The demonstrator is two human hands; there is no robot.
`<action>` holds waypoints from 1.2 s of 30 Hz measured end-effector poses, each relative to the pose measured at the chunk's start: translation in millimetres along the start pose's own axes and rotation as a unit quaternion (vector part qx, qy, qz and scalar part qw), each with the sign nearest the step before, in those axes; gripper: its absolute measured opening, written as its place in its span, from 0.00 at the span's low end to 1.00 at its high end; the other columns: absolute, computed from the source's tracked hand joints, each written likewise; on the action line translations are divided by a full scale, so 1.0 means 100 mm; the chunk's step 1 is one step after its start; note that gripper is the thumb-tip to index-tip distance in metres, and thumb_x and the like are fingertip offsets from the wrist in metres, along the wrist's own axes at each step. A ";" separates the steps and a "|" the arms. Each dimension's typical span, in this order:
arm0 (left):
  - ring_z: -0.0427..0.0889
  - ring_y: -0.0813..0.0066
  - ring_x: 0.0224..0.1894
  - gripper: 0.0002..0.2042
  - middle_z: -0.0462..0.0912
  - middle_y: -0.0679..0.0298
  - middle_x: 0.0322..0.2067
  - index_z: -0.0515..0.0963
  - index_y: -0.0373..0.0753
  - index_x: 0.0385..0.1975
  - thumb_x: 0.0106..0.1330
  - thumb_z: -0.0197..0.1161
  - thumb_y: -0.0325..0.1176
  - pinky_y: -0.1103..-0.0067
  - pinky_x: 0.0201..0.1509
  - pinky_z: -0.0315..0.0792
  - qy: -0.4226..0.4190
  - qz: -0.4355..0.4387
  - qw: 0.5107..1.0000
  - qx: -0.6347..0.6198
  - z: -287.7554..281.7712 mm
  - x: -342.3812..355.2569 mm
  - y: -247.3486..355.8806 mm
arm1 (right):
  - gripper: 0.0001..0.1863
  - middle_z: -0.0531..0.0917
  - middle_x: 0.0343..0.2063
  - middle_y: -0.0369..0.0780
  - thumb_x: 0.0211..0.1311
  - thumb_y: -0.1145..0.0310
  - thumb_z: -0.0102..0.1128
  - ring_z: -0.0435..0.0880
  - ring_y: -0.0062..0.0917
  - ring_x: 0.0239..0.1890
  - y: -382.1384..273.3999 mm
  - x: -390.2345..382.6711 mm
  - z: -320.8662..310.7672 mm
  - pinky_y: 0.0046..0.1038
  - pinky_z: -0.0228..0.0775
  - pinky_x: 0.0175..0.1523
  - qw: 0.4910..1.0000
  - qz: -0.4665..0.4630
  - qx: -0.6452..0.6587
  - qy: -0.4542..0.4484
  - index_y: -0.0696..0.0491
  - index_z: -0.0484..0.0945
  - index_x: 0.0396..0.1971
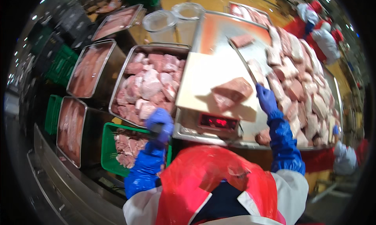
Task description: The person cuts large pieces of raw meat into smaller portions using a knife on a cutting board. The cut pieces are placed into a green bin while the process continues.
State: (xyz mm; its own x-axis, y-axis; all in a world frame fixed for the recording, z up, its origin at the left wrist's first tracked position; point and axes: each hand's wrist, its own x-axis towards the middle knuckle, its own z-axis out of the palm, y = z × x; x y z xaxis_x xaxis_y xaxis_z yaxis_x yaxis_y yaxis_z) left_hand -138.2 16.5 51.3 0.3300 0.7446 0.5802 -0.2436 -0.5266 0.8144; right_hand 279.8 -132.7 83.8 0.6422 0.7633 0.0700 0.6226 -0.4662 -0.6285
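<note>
My right hand (267, 98), in a blue glove, is closed round the handle of a long knife. The narrow knife blade (243, 60) points away from me over the steel table. Left of it, a large chunk of pink meat (232, 93) rests on the white cutting board (196, 78). My left hand (160, 125), also blue-gloved, is over the near edge of a metal bin (114, 92) full of meat pieces, beside a green crate (105, 150) of smaller scraps. That hand is blurred, and I cannot make out its fingers or whether it holds anything.
A scale with a lit red display (218, 122) sits at the board's near edge. Many meat pieces (295, 90) are heaped on the right of the steel table (250, 127). More filled metal bins (89, 70) stand at left. Co-workers (327, 41) are at the far right.
</note>
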 end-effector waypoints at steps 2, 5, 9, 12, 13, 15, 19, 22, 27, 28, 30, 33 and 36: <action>0.72 0.59 0.24 0.13 0.71 0.60 0.21 0.73 0.43 0.21 0.41 0.69 0.38 0.65 0.29 0.66 -0.150 0.193 0.958 0.150 0.16 -0.04 -0.13 | 0.35 0.82 0.21 0.50 0.71 0.41 0.49 0.78 0.39 0.23 0.09 -0.05 0.21 0.39 0.68 0.34 1.000 0.011 0.021 0.005 0.62 0.80 0.25; 0.76 0.58 0.31 0.15 0.72 0.62 0.23 0.74 0.44 0.22 0.41 0.72 0.43 0.60 0.40 0.70 -0.312 0.289 0.903 0.066 0.31 -0.40 -0.26 | 0.36 0.79 0.17 0.46 0.72 0.41 0.47 0.77 0.28 0.24 0.20 -0.09 0.32 0.35 0.69 0.36 0.997 0.053 0.054 0.007 0.63 0.80 0.23; 0.74 0.61 0.29 0.16 0.71 0.65 0.23 0.74 0.45 0.22 0.38 0.71 0.44 0.62 0.41 0.68 -0.378 0.306 0.874 0.008 0.31 -0.14 -0.11 | 0.37 0.79 0.17 0.46 0.73 0.41 0.45 0.75 0.28 0.23 0.34 0.01 0.47 0.35 0.67 0.34 0.992 0.100 0.074 -0.008 0.63 0.79 0.22; 0.73 0.61 0.28 0.16 0.70 0.66 0.22 0.73 0.45 0.21 0.37 0.71 0.44 0.63 0.41 0.67 -0.400 0.322 0.858 -0.009 0.38 -0.04 0.05 | 0.37 0.78 0.16 0.44 0.74 0.42 0.45 0.74 0.26 0.22 0.27 0.02 0.57 0.35 0.66 0.33 0.996 0.046 0.072 -0.013 0.63 0.79 0.21; 0.73 0.61 0.28 0.16 0.70 0.66 0.22 0.72 0.45 0.21 0.37 0.71 0.44 0.62 0.41 0.67 -0.407 0.323 0.854 -0.017 0.38 -0.01 0.11 | 0.37 0.78 0.16 0.43 0.74 0.42 0.45 0.73 0.25 0.22 0.26 0.00 0.58 0.34 0.66 0.32 0.996 0.040 0.080 -0.009 0.63 0.79 0.21; 0.73 0.61 0.27 0.12 0.69 0.64 0.21 0.71 0.44 0.20 0.50 0.68 0.39 0.62 0.40 0.69 -0.409 0.321 0.854 -0.027 0.38 0.04 0.16 | 0.36 0.77 0.15 0.42 0.75 0.43 0.45 0.71 0.23 0.22 0.23 -0.05 0.57 0.34 0.65 0.31 0.995 0.029 0.098 0.005 0.63 0.79 0.20; 0.75 0.59 0.30 0.13 0.73 0.62 0.24 0.74 0.43 0.21 0.52 0.68 0.44 0.62 0.38 0.72 -0.327 0.359 0.874 -0.010 0.31 0.17 0.10 | 0.35 0.68 0.13 0.34 0.74 0.39 0.43 0.63 0.18 0.18 0.49 -0.05 0.52 0.28 0.55 0.23 0.992 0.052 0.114 0.032 0.55 0.72 0.17; 0.74 0.64 0.25 0.06 0.76 0.60 0.24 0.75 0.40 0.25 0.56 0.65 0.33 0.67 0.33 0.70 -0.259 0.244 0.927 -0.115 -0.08 0.49 0.03 | 0.35 0.65 0.12 0.30 0.72 0.34 0.41 0.58 0.16 0.14 0.49 -0.12 0.39 0.26 0.50 0.19 0.989 0.095 0.094 0.061 0.47 0.67 0.12; 0.72 0.66 0.27 0.10 0.75 0.63 0.24 0.73 0.39 0.28 0.47 0.64 0.28 0.69 0.35 0.67 -0.131 0.168 0.954 -0.213 -0.09 0.32 0.43 | 0.37 0.67 0.10 0.33 0.69 0.35 0.48 0.64 0.15 0.13 0.05 -0.15 0.26 0.24 0.58 0.22 0.978 0.104 0.179 0.000 0.57 0.78 0.21; 0.73 0.65 0.28 0.10 0.75 0.63 0.24 0.72 0.40 0.28 0.45 0.64 0.28 0.68 0.37 0.68 -0.135 0.172 0.961 -0.166 0.00 0.20 0.35 | 0.37 0.68 0.10 0.33 0.69 0.34 0.48 0.65 0.15 0.13 0.09 -0.15 0.25 0.24 0.57 0.22 0.979 0.097 0.180 -0.003 0.58 0.78 0.20; 0.75 0.63 0.29 0.12 0.75 0.63 0.26 0.72 0.40 0.28 0.43 0.64 0.27 0.67 0.39 0.70 -0.149 0.186 0.968 -0.075 0.15 -0.03 0.16 | 0.38 0.68 0.10 0.33 0.69 0.34 0.48 0.65 0.16 0.15 0.15 -0.13 0.24 0.25 0.57 0.23 0.982 0.073 0.172 0.003 0.58 0.78 0.20; 0.78 0.58 0.40 0.14 0.78 0.60 0.37 0.74 0.43 0.34 0.46 0.67 0.28 0.64 0.45 0.71 -0.198 0.180 0.960 0.079 0.16 -0.28 0.05 | 0.39 0.74 0.14 0.37 0.68 0.34 0.48 0.71 0.20 0.21 0.17 -0.16 0.21 0.28 0.63 0.30 0.985 0.082 0.148 -0.019 0.60 0.79 0.22; 0.77 0.53 0.56 0.18 0.77 0.57 0.51 0.80 0.49 0.46 0.56 0.64 0.24 0.60 0.59 0.71 -0.337 0.146 0.896 0.248 -0.02 -0.62 -0.55 | 0.37 0.80 0.22 0.40 0.70 0.37 0.49 0.77 0.23 0.29 0.13 -0.18 0.23 0.29 0.69 0.39 0.989 0.060 0.137 -0.013 0.62 0.81 0.28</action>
State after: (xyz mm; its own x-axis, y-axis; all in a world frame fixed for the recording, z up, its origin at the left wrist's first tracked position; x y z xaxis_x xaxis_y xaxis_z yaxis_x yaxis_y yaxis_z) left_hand -147.3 0.4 -29.6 0.8348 0.2167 0.5061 -0.0285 -0.9010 0.4328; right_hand 266.2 -142.2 56.9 0.6902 0.7227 -0.0358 0.3951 -0.4179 -0.8181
